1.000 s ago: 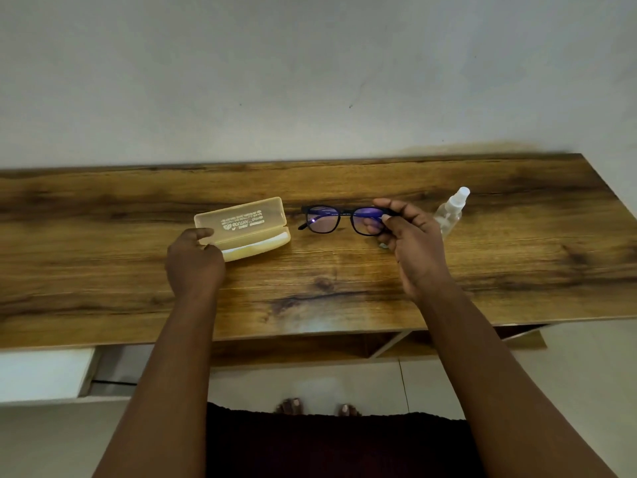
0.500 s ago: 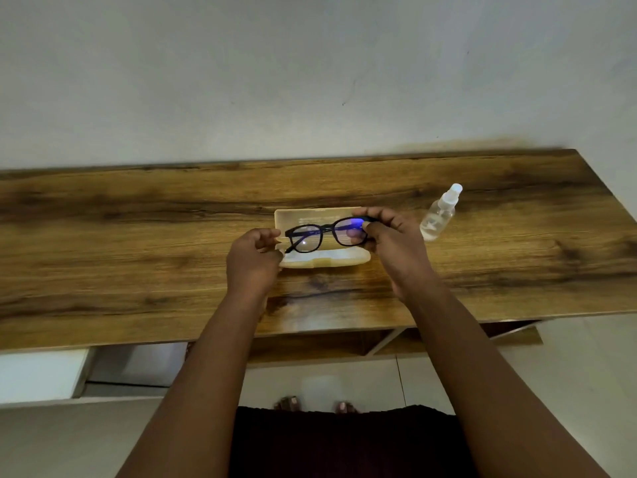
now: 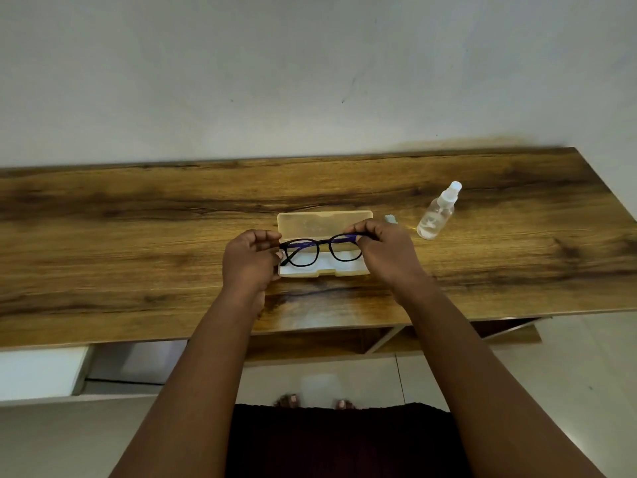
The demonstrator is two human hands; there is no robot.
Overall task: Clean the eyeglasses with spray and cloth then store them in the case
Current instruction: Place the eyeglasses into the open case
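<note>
While both hands work over the open case, the eyeglasses hang just above its white lining, lenses facing the person, frame roughly level. Left hand: grip pinches the left end of the black frame near the hinge, fingers curled, heel of the hand against the case's left end. Right hand: grip pinches the right end of the frame, thumb and forefinger closed on it. One temple arm shows bluish, folded behind the lenses; the other cannot be made out. Case is pale yellow, translucent, lid standing up at the back, sitting mid-bench on the wood-grain bench. Whether the frame touches the lining cannot be told. Spray bottle, clear with a white nozzle, stands to the right of the case, well apart from the hands. Small pale scrap lies on the bench just beyond the right hand, between case and bottle; too small to identify. Plain wall behind the bench.
</note>
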